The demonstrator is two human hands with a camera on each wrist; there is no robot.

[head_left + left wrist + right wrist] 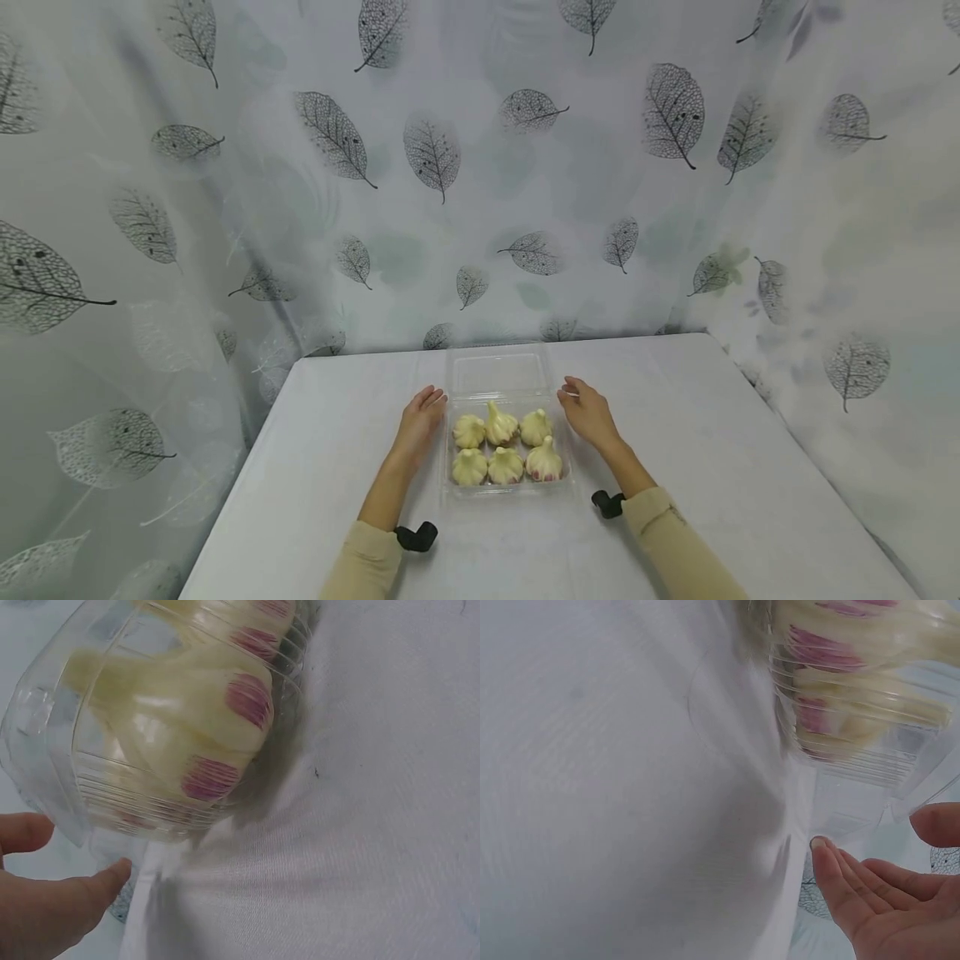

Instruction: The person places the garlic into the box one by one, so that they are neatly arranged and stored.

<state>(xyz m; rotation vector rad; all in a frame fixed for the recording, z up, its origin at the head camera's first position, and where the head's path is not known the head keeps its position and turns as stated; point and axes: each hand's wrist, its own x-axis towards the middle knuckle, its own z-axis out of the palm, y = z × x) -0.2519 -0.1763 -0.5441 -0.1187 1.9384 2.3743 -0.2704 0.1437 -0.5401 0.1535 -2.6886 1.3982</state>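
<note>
A clear plastic clamshell box [447, 467] stands on the white table with its lid [498, 372] tipped back, away from me. Several garlic bulbs [506, 466] fill it in two rows, pale yellow with purple streaks near the base. My left hand [420, 423] is at the box's left side near the lid hinge, fingers extended. On the opposite side my right hand [590, 417] mirrors it, thumb and fingers apart. In both wrist views, the left hand [52, 911] and the right hand [889, 904] hold nothing; whether they touch the plastic is unclear.
A white cloth covers the table [352, 417]. Its far edge meets a hanging curtain [480, 167] printed with leaves, which also runs along the left and right sides. A black wrist mount [417, 537] is on the left wrist, another [607, 504] on the right.
</note>
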